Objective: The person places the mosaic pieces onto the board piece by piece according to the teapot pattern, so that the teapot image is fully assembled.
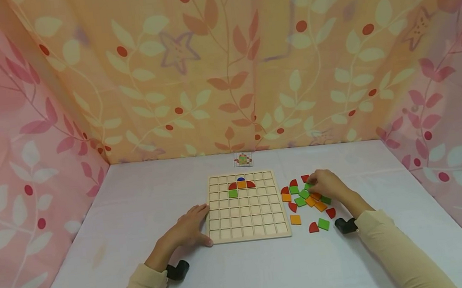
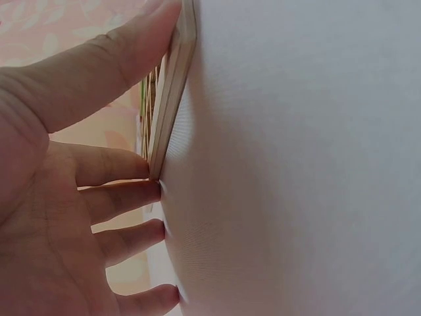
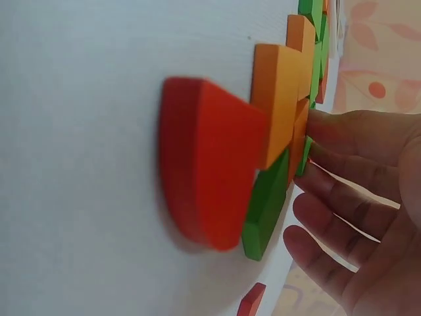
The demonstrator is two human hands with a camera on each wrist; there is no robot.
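Crowding right grip (image 1: 329, 184), cannot tell whether pinching: red, orange, green blocks (image 1: 310, 201). Left grip (image 1: 187, 227) spread, touching board (image 1: 246, 220); card (image 1: 243, 159) beyond.

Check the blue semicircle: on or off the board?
On: the blue semicircle lies in the top row of the grid board, above an orange square.

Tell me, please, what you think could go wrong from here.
The right hand is among crowded loose pieces, so it might knock neighbours aside or pick up more than one.

The left hand touches the board at its edge; a push could slide it.

The loose red pieces lie turned different ways, so one could perhaps be set down wrongly turned.
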